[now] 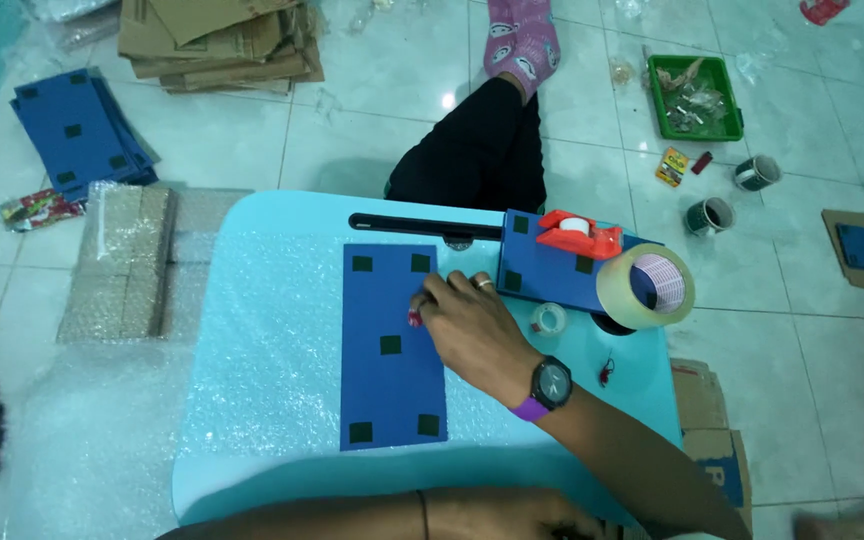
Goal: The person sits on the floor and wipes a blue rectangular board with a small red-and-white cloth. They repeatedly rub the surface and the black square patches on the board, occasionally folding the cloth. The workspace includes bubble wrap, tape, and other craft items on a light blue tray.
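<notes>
A blue card [390, 345] with small dark squares is laid flat on a sheet of bubble wrap [272, 340] that covers a light blue lap table [252, 480]. The right hand [472, 330] is rested on the card's right edge, at about 3 o'clock from its centre; the fingers are bent down and nearly closed, and something small and red seems to be pinched at the fingertips [418, 312], though it is too small to be named. Of the left hand only the forearm [392, 515] is seen, at 6 o'clock along the table's near edge, so the state of its fingers cannot be told. For good work, the card is best kept square and pressed flat while the fingertips are pushed down gently, so that it does not slide on the soft wrap. At 2 o'clock from the card a tape dispenser [579, 235] with a big tape roll [647, 285] is placed on a second blue card [542, 275]. The floor [372, 120] is of pale tiles; flat cardboard [217, 40] is stacked at 11 o'clock, more blue cards [77, 130] at 10 o'clock, and a green tray [697, 95] at 1 o'clock.
</notes>
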